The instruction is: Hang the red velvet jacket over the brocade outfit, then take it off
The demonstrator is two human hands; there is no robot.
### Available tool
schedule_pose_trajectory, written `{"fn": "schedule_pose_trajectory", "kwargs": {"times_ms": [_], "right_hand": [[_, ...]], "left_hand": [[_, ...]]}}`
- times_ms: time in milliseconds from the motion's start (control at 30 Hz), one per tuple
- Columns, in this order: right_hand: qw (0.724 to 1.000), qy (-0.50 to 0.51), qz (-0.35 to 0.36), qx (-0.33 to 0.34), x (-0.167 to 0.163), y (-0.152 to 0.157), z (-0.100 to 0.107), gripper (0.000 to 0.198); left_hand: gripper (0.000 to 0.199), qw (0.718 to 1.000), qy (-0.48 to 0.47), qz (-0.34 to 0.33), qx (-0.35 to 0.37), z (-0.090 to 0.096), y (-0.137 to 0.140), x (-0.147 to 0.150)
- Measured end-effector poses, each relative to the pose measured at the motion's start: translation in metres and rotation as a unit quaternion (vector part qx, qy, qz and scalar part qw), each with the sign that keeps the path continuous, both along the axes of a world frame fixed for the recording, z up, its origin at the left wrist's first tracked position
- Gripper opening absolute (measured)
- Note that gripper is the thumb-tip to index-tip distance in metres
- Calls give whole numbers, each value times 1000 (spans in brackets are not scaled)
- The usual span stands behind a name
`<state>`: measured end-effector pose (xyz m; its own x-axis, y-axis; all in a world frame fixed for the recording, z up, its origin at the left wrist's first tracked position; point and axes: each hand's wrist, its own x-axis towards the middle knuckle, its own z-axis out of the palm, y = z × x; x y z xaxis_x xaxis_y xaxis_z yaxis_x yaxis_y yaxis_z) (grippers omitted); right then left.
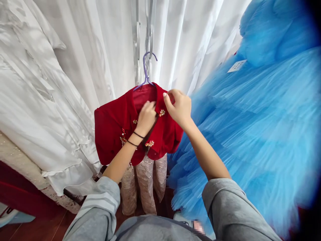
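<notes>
A short red velvet jacket [110, 134] with jewelled flower ornaments hangs on a purple hanger [145, 67]. Below its hem shows a shiny pale pink garment [145, 187] in long folds. My left hand [147, 117], slightly blurred, has its fingers curled at the jacket's front opening, by the inside of the collar; what its fingertips hold is hidden. My right hand [179, 106] is closed at the jacket's shoulder on the right, thumb and fingers pinching the red velvet beside the lapel.
The hanger hooks onto a metal rail [138, 43] before white curtains [175, 30]. White ruffled dresses [45, 117] hang at the left. A full blue tulle dress [240, 134] with a white tag [236, 66] fills the right. The floor [57, 224] is red-brown tile.
</notes>
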<state>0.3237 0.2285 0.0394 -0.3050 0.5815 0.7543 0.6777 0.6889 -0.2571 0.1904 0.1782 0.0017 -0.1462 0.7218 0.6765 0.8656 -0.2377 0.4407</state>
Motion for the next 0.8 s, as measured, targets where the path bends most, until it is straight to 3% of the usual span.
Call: {"fn": "schedule_pose_trajectory", "kwargs": {"times_ms": [67, 133, 233, 300, 400, 500, 567, 700, 800], "right_hand": [[996, 3, 71, 45, 7, 22, 5, 52], [989, -21, 144, 41, 8, 45, 2, 59], [979, -38, 202, 6, 2, 69, -5, 68], [980, -29, 197, -8, -3, 77, -5, 71], [986, -40, 144, -67, -10, 83, 8, 76], [975, -76, 111, -174, -12, 85, 24, 79], [970, -84, 103, -202, -12, 84, 30, 80], [988, -35, 112, -105, -11, 76, 20, 72], [985, 20, 170, -22, -12, 77, 9, 56]], "left_hand": [[32, 995, 16, 64, 76, 4, -12, -29], [38, 981, 18, 146, 130, 9, -21, -61], [36, 981, 48, 178, 64, 18, -23, -96], [38, 982, 75, 174, -4, 28, -18, -108], [41, 987, 32, 130, -86, 46, -7, -121], [39, 976, -101, -7, -195, 61, -1, -132], [38, 966, -137, -51, -215, 64, -2, -137], [27, 999, -30, -2, -39, 53, -11, -135], [37, 998, 21, -13, 50, 42, -11, -131]]}}
